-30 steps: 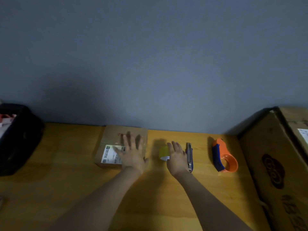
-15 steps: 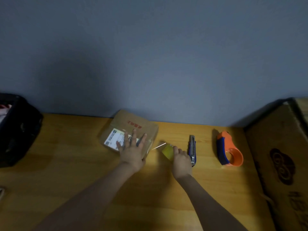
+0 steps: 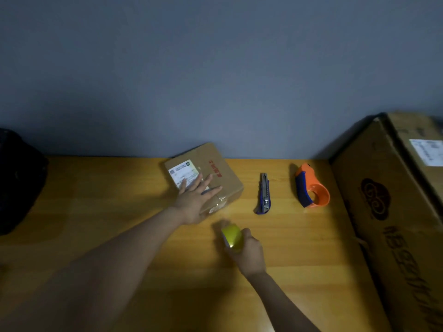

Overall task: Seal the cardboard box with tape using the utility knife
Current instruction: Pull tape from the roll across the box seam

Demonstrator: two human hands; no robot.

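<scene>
The left hand (image 3: 195, 202) lies flat, fingers spread, on the cardboard box (image 3: 211, 173). The right hand (image 3: 249, 254), nearer the person, grips a yellow tape roll (image 3: 232, 236). The utility knife (image 3: 263, 194) lies on the bench (image 3: 107, 212) beyond the right hand, untouched.

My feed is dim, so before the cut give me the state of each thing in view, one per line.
small cardboard box: flaps closed, turned askew, pinned by left hand
tape roll: gripped in right hand, off the box
utility knife: lying untouched on table
orange tape dispenser: idle, no roll visible
large carton: closed
</scene>
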